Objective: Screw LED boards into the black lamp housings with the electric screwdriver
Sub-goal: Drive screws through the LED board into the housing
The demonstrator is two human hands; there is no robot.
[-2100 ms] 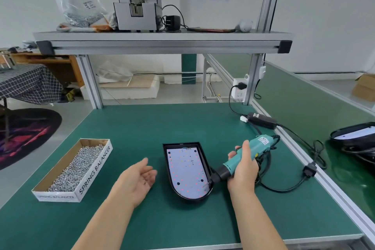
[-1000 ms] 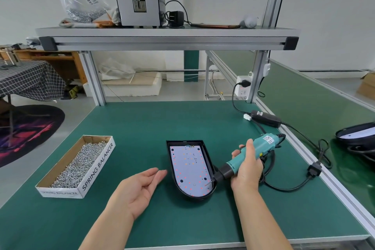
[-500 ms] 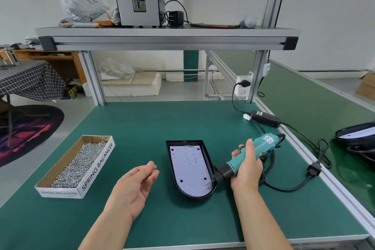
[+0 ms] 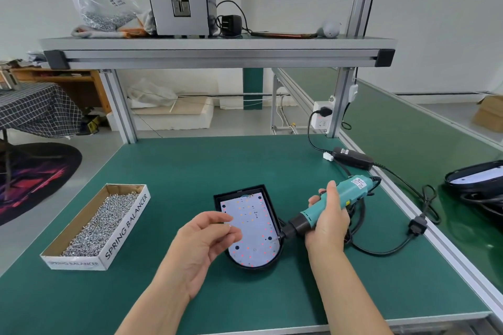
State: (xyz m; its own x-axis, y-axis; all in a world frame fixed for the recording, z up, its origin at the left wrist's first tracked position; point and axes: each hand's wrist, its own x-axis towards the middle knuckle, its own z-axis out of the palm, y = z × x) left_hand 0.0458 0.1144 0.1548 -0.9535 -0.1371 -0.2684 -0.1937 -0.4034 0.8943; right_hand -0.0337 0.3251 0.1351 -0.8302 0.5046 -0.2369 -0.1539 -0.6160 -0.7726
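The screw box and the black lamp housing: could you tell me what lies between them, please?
In the head view, bare green mat, with the left hand raised over it by the housing.

matte green bench mat (image 4: 190, 166), shiny metal screws (image 4: 100, 223) in a cardboard box (image 4: 123, 228), glossy black plastic housing (image 4: 254, 266), brushed aluminium shelf frame (image 4: 217, 58), teal plastic screwdriver (image 4: 326, 205)

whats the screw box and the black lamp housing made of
The screw box is likely cardboard: raw brown inner walls, white printed outside. The lamp housing is probably moulded plastic, matte black with an even rim; painted metal cannot be ruled out.
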